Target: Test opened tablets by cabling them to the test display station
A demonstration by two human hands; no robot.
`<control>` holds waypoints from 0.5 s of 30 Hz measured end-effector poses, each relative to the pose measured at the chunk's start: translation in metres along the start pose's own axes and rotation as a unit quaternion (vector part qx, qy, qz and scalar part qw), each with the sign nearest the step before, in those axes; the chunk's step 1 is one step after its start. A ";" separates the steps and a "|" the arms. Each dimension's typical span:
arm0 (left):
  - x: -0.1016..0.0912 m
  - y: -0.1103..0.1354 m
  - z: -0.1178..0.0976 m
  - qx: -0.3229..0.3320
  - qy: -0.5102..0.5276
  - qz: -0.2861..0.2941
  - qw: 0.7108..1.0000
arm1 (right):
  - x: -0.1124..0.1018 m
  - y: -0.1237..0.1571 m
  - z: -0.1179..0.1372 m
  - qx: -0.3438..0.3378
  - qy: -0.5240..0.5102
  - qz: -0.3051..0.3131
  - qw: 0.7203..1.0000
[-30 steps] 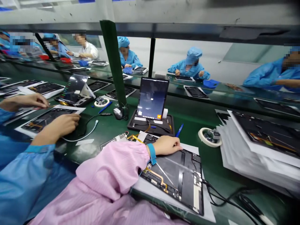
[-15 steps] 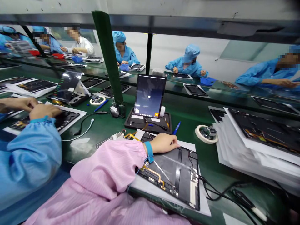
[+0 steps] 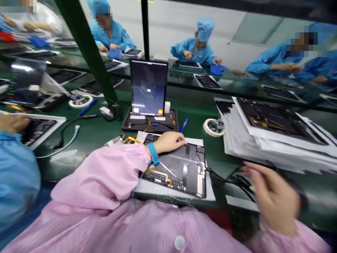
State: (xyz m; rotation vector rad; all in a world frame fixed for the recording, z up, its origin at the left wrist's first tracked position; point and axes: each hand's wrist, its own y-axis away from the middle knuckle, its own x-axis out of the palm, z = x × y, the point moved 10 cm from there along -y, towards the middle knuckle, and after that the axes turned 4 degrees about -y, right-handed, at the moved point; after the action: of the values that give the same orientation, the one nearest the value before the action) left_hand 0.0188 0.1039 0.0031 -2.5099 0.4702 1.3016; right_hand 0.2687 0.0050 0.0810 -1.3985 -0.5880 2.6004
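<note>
An opened tablet (image 3: 181, 168) with exposed boards and orange flex cables lies on white paper at the bench edge. My left hand (image 3: 168, 141) rests flat on its upper left part, fingers together and stretched out. My right hand (image 3: 271, 198), blurred by motion, hovers over black cables (image 3: 234, 180) to the right of the tablet, fingers loosely spread and holding nothing I can make out.
A lit tablet (image 3: 149, 88) stands upright in a black tray (image 3: 129, 124) behind the opened one. A tape roll (image 3: 213, 127) and blue pen (image 3: 183, 124) lie nearby. A stack of paper-separated tablets (image 3: 279, 130) fills the right. A co-worker's blue sleeve (image 3: 15, 182) is at left.
The view tipped down and to the right. My right hand has come into sight over the cables at right. My left hand stays on the opened tablet.
</note>
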 end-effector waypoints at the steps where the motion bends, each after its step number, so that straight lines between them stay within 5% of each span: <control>1: 0.000 0.000 0.001 -0.001 0.007 0.002 1.000 | 0.031 -0.001 0.003 0.016 -0.043 0.105 0.993; 4: 0.000 0.000 0.002 0.001 0.017 0.004 1.000 | 0.109 0.006 0.018 0.043 -0.142 0.355 0.923; 8: 0.002 0.000 0.003 -0.004 0.013 0.013 1.000 | 0.144 0.012 0.013 0.104 -0.270 0.473 0.832; 11: 0.002 0.000 0.004 -0.010 0.009 0.017 1.000 | 0.133 0.015 -0.009 0.183 -0.326 0.458 0.806; 15: 0.002 0.000 0.004 -0.013 0.005 0.022 1.000 | 0.093 0.003 -0.027 0.237 -0.392 0.269 0.847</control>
State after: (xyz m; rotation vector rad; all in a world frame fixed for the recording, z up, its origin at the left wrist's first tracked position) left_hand 0.0169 0.1053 -0.0010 -2.5422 0.5175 1.3191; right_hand 0.2386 0.0369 -0.0054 -0.3165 0.4787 3.3807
